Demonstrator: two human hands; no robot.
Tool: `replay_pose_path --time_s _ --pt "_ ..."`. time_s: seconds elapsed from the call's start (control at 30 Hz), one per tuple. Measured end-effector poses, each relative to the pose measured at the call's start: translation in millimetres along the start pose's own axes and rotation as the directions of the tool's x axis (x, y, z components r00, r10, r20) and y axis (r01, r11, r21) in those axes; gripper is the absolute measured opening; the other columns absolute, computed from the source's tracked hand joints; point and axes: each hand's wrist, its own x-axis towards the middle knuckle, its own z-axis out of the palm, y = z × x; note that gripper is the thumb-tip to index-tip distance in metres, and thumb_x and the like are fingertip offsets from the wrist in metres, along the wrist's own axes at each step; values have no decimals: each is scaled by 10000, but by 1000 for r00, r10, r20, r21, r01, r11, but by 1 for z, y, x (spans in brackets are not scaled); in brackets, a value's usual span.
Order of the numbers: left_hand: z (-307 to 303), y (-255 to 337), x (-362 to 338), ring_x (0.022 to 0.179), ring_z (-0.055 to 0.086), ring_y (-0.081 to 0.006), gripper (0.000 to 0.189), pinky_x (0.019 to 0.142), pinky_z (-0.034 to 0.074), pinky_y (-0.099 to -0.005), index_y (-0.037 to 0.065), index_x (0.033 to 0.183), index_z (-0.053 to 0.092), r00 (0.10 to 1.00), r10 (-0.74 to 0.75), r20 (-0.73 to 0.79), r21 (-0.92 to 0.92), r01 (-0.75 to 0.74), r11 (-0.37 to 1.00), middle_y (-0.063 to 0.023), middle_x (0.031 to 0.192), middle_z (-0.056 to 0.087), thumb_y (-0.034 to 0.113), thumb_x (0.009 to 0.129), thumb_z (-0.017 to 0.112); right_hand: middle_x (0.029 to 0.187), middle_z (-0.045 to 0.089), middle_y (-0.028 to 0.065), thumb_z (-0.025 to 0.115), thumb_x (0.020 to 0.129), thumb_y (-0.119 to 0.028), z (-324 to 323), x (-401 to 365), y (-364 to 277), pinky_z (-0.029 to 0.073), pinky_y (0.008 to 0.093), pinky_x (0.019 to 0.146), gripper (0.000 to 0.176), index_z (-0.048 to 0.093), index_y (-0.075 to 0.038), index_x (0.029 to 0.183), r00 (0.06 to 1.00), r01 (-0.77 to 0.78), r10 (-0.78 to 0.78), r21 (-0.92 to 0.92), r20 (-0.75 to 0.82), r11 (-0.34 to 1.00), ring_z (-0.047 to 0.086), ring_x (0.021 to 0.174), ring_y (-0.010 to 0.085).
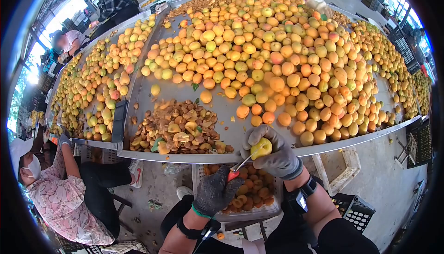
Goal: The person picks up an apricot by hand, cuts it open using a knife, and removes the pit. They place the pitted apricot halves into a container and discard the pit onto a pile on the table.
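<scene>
In my right hand [276,154], gloved in grey, is a yellow-green apricot [262,148], gripped over the metal table's front edge. My left hand [215,190], in a dark knitted glove, is closed around the red handle of a small pitting knife [234,174]. Its thin metal blade reaches up to the apricot's lower left side. Below both hands, a crate [277,194] holds cut orange apricots [252,190]. A heap of brown fruit scraps and pits [182,127] with a few leaves lies on the table, left of my hands.
Whole apricots [296,64] are piled across the metal table [155,99], which has a raised rim. Another person [69,194] sits at the left; others work along the far side, including a white-gloved hand [318,4]. A white crate frame [340,171] lies on the floor.
</scene>
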Motion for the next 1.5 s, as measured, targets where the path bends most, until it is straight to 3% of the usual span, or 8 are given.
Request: replay_pose_path --time_s 0.37,0.43,0.63,0.97,1.03,1.23,1.33,1.5 --pt "-1 -1 1 637 635 -344 192 562 491 -390 22 978 614 997 75 -11 26 -75 997 -144 728 635 182 872 610 1029 523 47 642 681 154 3 0 1 474 344 870 445 525 -82 1040 999 16 -17 29 33 999 564 972 195" --pt "2 -1 1 630 611 -394 330 527 473 -448 13 920 582 999 32 -35 -31 -33 999 -187 692 602 312 831 690 952 486 36 778 687 -21 4 0 0 447 416 901 441 532 -117 1041 1000 -2 2 -15 -3 1000 526 903 197" --pt "-2 5 1 575 606 -369 275 512 467 -417 0 967 585 1000 10 -12 105 -8 994 -160 625 591 236 843 657 959 487 33 752 701 2 5 -2 1 437 411 910 424 532 -122 1041 1000 -16 16 -3 -19 1000 512 875 195" --pt "2 9 1 594 610 -371 264 515 467 -419 -6 958 579 1000 12 -16 9 -12 1000 -171 654 599 214 841 663 995 508 32 739 707 14 8 -3 5 431 458 924 432 535 -121 1064 999 -41 46 164 -26 986 531 906 202" --pt "1 9 0 630 628 -370 380 534 488 -426 -1 968 574 999 -41 21 31 40 999 -184 674 607 328 825 701 996 508 29 734 711 15 7 -3 5 427 444 935 422 536 -119 1059 998 -54 59 156 -32 986 537 890 199" --pt "4 16 2 660 650 -350 426 557 513 -402 -11 1061 587 996 -78 44 92 73 993 -193 738 632 328 828 699 1007 510 31 741 710 8 5 -2 5 441 393 898 408 535 -113 1041 999 -3 5 58 -37 998 550 882 190" --pt "14 5 3 682 649 -357 376 568 515 -408 11 1062 592 994 -90 55 110 83 990 -191 754 637 299 841 686 1045 520 51 682 730 79 7 -1 12 462 311 859 395 520 -97 1045 999 37 -37 110 -3 993 570 955 174" --pt "27 -11 -2 719 641 -373 302 588 513 -424 46 1052 594 996 -87 29 51 85 995 -190 777 640 257 850 670 1056 510 41 689 727 89 10 -2 11 472 319 857 401 507 -99 1031 992 -63 54 75 116 995 590 970 190"
